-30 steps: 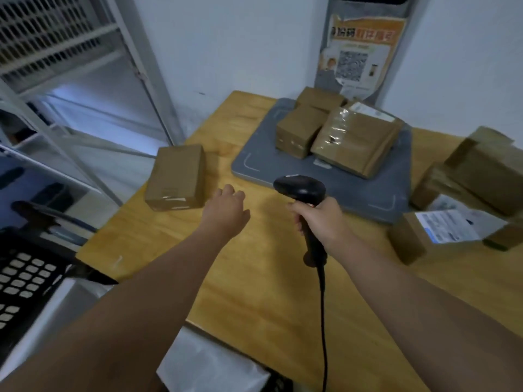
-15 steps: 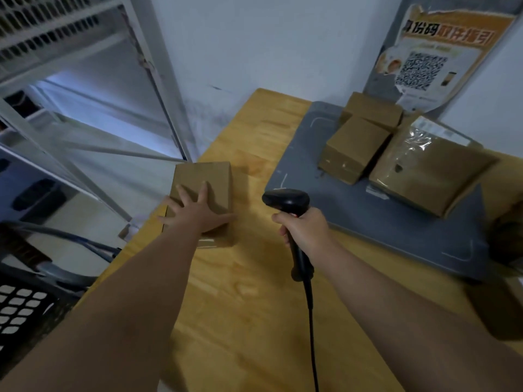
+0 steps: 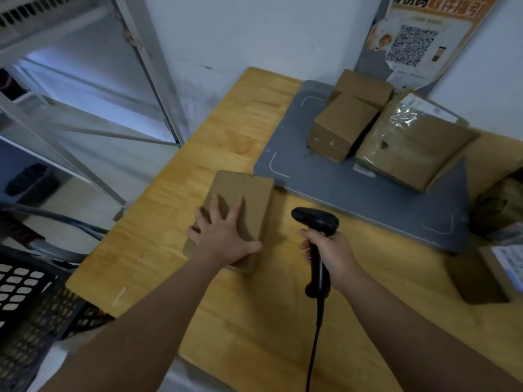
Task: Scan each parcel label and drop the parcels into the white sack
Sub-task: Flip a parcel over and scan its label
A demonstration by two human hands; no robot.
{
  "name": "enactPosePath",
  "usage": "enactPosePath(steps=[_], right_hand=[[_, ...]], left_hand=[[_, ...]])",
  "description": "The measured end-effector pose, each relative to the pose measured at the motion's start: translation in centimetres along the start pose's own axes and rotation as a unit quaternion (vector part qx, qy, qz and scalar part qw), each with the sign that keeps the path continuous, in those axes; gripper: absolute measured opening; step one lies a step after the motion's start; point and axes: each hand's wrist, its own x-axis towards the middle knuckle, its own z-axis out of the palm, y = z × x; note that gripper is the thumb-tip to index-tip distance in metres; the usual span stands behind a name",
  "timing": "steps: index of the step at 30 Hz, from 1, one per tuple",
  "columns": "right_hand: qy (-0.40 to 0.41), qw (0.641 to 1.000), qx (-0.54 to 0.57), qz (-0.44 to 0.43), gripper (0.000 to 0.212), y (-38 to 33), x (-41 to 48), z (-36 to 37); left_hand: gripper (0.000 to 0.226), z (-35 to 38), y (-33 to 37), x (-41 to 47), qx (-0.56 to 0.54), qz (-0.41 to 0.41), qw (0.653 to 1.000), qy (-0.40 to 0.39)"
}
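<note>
The left hand (image 3: 223, 236) lies on top of a small brown parcel (image 3: 250, 196) with its fingers (image 3: 216, 202) spread and quite straight, the thumb near the closer edge. This parcel rests on the wooden bench (image 3: 195, 171), just beside the near left corner of a grey mat (image 3: 353, 188) that carries three more boxes (image 3: 342, 128). The right hand (image 3: 332, 251) has its fingers curled around the handle of a black scanner (image 3: 315, 219), which it holds upright to the right of the parcel.
</note>
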Motion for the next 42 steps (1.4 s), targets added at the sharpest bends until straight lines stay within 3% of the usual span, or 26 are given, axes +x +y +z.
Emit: enactPosePath(steps=[5, 7, 8, 9, 11, 12, 14, 17, 22, 25, 26, 29, 35, 39, 42], right_hand=[[0.037, 0.996, 0.083, 0.015, 0.011, 3.8, -3.2, -5.7], [0.029, 0.995, 0.096, 0.018, 0.011, 5.2, -4.6, -8.3], [0.022, 0.995, 0.098, 0.021, 0.01, 5.8, -5.4, -9.6], [0.016, 0.994, 0.103, 0.022, 0.009, 6.4, -6.2, -10.9], [0.01, 0.991, 0.135, 0.013, 0.011, 7.5, -8.1, -13.3], [0.012, 0.988, 0.157, 0.003, 0.013, 7.9, -9.0, -14.5], [0.025, 0.983, 0.178, -0.025, 0.014, 8.7, -10.7, -16.9], [0.028, 0.984, 0.157, -0.075, 0.022, 9.5, -12.6, -20.0], [0.048, 0.991, 0.071, -0.104, 0.019, 10.3, -14.1, -21.8], [0.067, 0.99, 0.027, -0.123, 0.005, 11.1, -14.5, -22.1], [0.072, 0.989, 0.028, -0.123, 0.002, 11.5, -14.6, -22.3], [0.089, 0.99, 0.052, -0.095, 0.003, 12.3, -14.6, -23.5], [0.042, 0.996, 0.076, -0.035, 0.01, 11.6, -15.4, -25.8], [0.06, 0.994, 0.018, -0.085, 0.008, 10.7, -15.5, -27.2], [0.075, 0.988, -0.071, -0.113, 0.012, 10.2, -15.3, -27.3]], left_hand=[[0.109, 3.0, 5.5, -5.0, -0.016, 0.048, 0.998, -0.021], [0.108, 3.6, 7.9, -6.6, -0.094, 0.067, 0.992, -0.051], [0.11, 3.8, 9.1, -7.5, -0.188, 0.075, 0.975, -0.087], [0.111, 4.2, 10.2, -8.5, -0.321, 0.078, 0.934, -0.137], [0.109, 5.8, 12.5, -11.1, -0.531, 0.084, 0.809, -0.237], [0.103, 6.9, 13.6, -12.7, -0.568, 0.085, 0.774, -0.266], [0.088, 9.1, 15.7, -15.4, -0.591, 0.082, 0.753, -0.278], [0.072, 10.6, 17.8, -17.6, -0.598, 0.074, 0.765, -0.227], [0.05, 10.3, 19.6, -19.3, -0.515, 0.071, 0.85, -0.081], [0.095, 10.1, 19.6, -19.7, -0.408, 0.076, 0.906, -0.087], [0.099, 10.1, 19.4, -19.5, -0.379, 0.073, 0.919, -0.086], [0.078, 10.8, 18.9, -19.2, -0.409, 0.062, 0.905, -0.095], [0.066, 12.0, 19.2, -19.9, -0.459, 0.089, 0.878, -0.101], [0.07, 8.0, 19.3, -17.2, -0.283, 0.18, 0.917, -0.216], [0.07, 6.4, 20.3, -15.4, -0.137, 0.251, 0.929, -0.233]])
